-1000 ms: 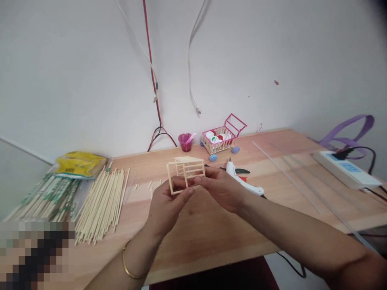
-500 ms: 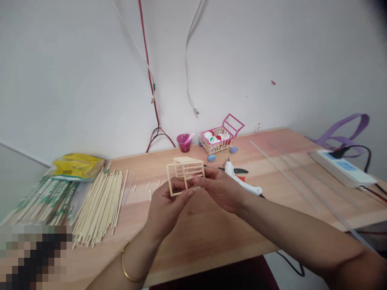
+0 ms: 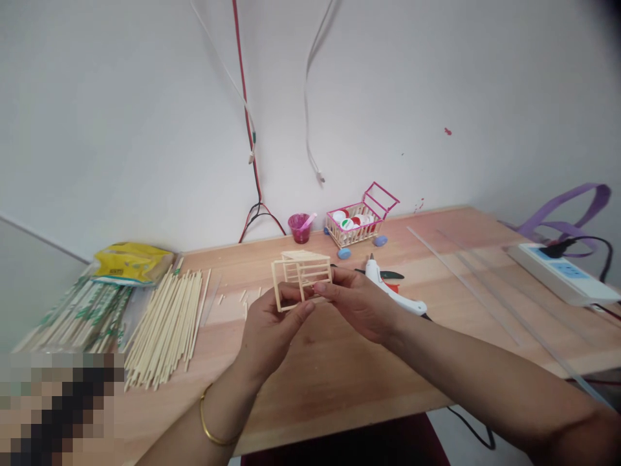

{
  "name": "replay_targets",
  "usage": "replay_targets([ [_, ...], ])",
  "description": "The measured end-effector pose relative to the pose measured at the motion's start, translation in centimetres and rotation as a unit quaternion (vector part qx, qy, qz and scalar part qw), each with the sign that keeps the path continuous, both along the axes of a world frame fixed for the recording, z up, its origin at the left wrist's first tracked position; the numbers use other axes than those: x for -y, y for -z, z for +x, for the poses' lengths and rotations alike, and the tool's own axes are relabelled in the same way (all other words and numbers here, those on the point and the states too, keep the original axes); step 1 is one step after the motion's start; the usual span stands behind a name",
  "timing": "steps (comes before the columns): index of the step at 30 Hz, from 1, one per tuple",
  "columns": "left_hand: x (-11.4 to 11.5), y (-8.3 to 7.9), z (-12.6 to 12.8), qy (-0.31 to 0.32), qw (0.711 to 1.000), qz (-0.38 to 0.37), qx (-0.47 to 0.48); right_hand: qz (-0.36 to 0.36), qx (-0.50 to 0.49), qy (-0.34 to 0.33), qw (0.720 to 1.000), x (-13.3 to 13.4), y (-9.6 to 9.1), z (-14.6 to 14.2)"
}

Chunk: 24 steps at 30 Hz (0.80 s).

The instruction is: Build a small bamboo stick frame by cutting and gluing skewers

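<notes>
A small box-like frame of pale wooden sticks (image 3: pixel 301 264) is held up over the table between both hands. My left hand (image 3: pixel 272 327) grips its lower left part, thumb in front and fingers behind. On the frame's right side, my right hand (image 3: pixel 361 301) is closed, with thumb and fingers pinching near the slatted part; some fingertips are hidden behind the sticks. Just beyond the right hand lies a white glue gun (image 3: pixel 388 288), nozzle toward the wall. Dark-handled pliers or cutters (image 3: pixel 392 274) are partly covered by it.
Loose wooden sticks (image 3: pixel 167 323) lie left, beside wrapped stick bundles (image 3: pixel 77 317) and a yellow packet (image 3: pixel 130 262). Near the wall stand a purple cup (image 3: pixel 301 229) and a miniature cart (image 3: pixel 356 226) with round tokens. Clear glue sticks (image 3: pixel 466 285) and a power strip (image 3: pixel 563 272) lie right.
The whole view has shifted slightly, so the table items appear a little further right. Both hands keep their hold on the stick frame, which has barely moved.
</notes>
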<state>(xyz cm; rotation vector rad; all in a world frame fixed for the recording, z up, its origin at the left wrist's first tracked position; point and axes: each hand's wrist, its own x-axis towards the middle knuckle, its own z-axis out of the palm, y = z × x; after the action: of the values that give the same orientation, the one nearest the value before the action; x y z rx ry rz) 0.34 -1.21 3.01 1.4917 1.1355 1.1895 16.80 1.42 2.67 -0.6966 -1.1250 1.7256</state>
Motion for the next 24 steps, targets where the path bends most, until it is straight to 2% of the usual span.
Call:
replay_targets([
  [24,-0.06,0.02,0.02,-0.007,1.0,-0.004,0.008,0.015,0.041,0.034,0.998,-0.12,0.26,-0.08],
])
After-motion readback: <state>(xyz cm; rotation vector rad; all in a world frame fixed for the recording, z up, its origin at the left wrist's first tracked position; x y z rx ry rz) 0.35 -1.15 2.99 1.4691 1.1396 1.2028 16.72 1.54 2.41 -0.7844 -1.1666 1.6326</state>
